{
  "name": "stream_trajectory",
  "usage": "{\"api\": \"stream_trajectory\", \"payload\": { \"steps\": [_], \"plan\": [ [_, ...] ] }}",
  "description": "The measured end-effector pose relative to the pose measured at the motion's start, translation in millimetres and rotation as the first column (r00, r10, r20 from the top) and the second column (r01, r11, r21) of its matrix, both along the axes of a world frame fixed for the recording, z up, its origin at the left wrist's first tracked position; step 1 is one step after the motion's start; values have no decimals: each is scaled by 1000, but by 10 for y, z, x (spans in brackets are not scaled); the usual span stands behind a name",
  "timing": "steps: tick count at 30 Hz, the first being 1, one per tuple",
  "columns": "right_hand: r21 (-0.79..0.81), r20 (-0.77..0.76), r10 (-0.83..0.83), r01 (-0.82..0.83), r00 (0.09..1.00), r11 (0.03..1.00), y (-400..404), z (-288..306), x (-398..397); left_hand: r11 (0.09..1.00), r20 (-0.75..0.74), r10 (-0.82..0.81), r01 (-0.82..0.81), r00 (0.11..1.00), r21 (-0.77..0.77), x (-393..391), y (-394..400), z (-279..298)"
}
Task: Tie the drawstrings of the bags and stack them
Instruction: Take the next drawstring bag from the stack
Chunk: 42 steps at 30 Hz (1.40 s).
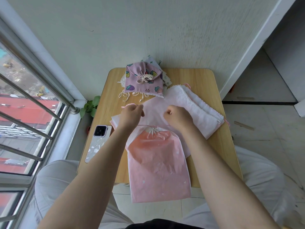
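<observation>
A pink drawstring bag [156, 162] lies lengthwise on the small wooden table [212, 90], its lower end hanging over the near edge and its mouth gathered under my wrists. My left hand [131, 113] pinches a pink drawstring [130, 105] that loops out to the left. My right hand [177, 115] is curled, and the other end of the cord seems to run under it. Pale pink and white bags [194, 104] lie spread beneath and to the right. At the table's far edge a purple strawberry-print bag [143, 80], tied with white cord, tops a small stack.
A phone [99, 138] in a pale case lies at the table's left edge. A window with metal bars [33, 100] runs along the left, with a small green plant [90, 105] below the sill. A white wall stands behind the table; tiled floor shows on the right.
</observation>
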State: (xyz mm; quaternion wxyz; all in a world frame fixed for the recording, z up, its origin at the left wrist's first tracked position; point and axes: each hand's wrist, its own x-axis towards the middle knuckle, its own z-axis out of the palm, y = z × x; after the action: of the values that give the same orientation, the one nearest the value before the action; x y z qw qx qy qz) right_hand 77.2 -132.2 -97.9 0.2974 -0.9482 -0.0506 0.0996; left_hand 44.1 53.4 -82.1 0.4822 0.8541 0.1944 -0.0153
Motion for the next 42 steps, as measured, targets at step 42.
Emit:
{"api": "stream_trajectory", "payload": {
  "steps": [42],
  "plan": [
    [208, -65, -52, 65, 997, 976, 124, -190, -193, 826, -373, -410, 512, 833, 235, -38, -58, -49]
  ]
}}
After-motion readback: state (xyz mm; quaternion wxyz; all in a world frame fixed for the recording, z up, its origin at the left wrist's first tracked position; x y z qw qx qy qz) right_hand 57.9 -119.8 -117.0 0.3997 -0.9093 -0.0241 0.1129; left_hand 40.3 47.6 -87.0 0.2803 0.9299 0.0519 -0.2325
